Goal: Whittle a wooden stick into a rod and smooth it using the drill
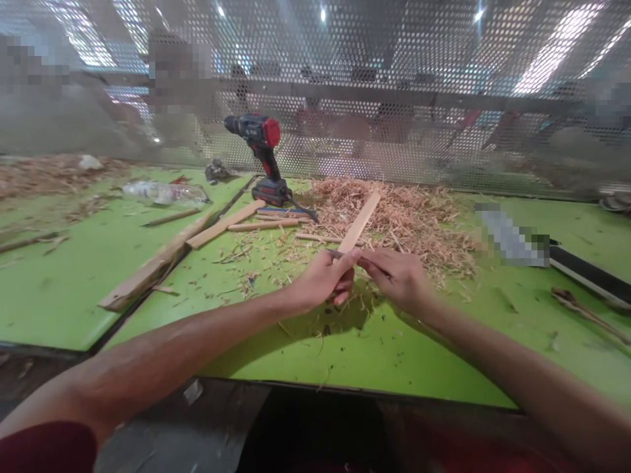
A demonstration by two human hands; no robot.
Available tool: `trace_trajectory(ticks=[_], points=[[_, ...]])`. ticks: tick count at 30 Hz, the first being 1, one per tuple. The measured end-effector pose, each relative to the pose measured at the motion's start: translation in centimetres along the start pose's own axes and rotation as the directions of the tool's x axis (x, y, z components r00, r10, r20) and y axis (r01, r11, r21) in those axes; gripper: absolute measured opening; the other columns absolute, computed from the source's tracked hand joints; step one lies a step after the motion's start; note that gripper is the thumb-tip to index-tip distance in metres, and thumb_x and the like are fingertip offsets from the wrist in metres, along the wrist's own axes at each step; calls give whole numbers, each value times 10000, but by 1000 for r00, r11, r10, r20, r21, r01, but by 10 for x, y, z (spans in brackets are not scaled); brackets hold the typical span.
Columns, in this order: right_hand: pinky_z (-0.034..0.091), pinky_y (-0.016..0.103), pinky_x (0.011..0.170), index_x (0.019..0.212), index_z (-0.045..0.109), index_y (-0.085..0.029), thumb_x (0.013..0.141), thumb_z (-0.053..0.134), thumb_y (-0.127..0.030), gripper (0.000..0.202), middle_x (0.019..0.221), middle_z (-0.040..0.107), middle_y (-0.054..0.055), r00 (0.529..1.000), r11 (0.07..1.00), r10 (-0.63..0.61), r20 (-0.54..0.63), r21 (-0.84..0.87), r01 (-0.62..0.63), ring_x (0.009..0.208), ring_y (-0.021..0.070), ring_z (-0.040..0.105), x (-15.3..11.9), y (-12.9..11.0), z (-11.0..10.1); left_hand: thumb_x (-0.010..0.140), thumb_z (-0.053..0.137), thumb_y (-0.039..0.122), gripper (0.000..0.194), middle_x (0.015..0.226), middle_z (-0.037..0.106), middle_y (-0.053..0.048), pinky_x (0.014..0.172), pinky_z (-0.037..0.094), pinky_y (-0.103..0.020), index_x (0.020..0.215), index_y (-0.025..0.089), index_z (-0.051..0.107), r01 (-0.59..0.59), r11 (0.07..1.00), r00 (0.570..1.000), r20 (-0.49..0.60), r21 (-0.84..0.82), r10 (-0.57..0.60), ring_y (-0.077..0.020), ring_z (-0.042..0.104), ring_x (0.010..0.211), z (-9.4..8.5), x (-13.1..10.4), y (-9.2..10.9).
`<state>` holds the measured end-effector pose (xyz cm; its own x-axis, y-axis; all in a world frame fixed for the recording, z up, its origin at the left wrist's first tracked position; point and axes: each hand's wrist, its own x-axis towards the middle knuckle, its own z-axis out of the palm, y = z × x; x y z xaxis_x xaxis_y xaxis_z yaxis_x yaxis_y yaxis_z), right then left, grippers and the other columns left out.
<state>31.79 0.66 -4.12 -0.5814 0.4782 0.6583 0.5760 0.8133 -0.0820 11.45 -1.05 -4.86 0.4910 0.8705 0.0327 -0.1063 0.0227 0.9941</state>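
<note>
A flat, pale wooden strip (pixel 362 220) slants up and away from my hands over the green tabletop. My left hand (pixel 331 276) is closed around its near end, the thumb pressed on top. Beside it, my right hand (pixel 401 276) is closed too, fingertips pinched together and meeting the left thumb. A thin dark piece (pixel 334 253) shows at the left hand's knuckles, crossing the strip's near end; its kind is unclear. What the right fingers grip is hidden. Curly wood shavings (pixel 419 217) are heaped just behind the strip.
A cordless drill (pixel 263 157) stands upright before a perforated metal screen (pixel 345 98). Wooden pieces (pixel 158 263) and a plastic bottle (pixel 162 192) lie to the left. A black-handled tool (pixel 591 269) and a thin wooden stick (pixel 589 312) are at right. The table's front edge (pixel 355 387) is close.
</note>
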Motion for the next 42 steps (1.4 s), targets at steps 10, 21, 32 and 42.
trace_trajectory(ticks=[10, 21, 32, 42], points=[[557, 301, 481, 1083, 831, -265, 1097, 505, -380, 346, 905, 823, 55, 989, 990, 139, -53, -17, -141, 699, 188, 746, -1, 20, -9, 1021, 522, 597, 455, 498, 380, 112, 355, 308, -185, 777, 227, 419, 12, 1000, 1000, 19, -1, -12, -67, 470, 347, 10, -9, 6], [341, 286, 384, 1101, 832, -191, 1103, 485, -382, 397, 783, 784, 61, 1000, 992, 16, 14, -125, -15, 530, 155, 616, -1, 7, -9, 1010, 510, 642, 575, 467, 357, 88, 343, 304, -192, 634, 219, 410, 0, 996, 1000, -24, 92, 2, -63, 457, 336, 9, -6, 2], [270, 221, 403, 1027, 806, -155, 1122, 468, -423, 442, 683, 713, 7, 991, 953, -105, -77, -292, 79, 477, 75, 507, 1, 12, -9, 1052, 488, 513, 496, 454, 347, 99, 332, 281, -172, 661, 213, 432, -23, 996, 1000, -15, 82, 25, -51, 441, 317, 12, -8, 10], [295, 227, 453, 1032, 794, -167, 1129, 422, -474, 492, 696, 702, 17, 997, 949, -61, -37, -312, 46, 517, 81, 504, 1, 15, -9, 1029, 538, 510, 479, 424, 339, 109, 309, 260, -169, 662, 219, 439, -29, 999, 1000, -2, 22, 29, -59, 424, 289, 13, -7, 11]])
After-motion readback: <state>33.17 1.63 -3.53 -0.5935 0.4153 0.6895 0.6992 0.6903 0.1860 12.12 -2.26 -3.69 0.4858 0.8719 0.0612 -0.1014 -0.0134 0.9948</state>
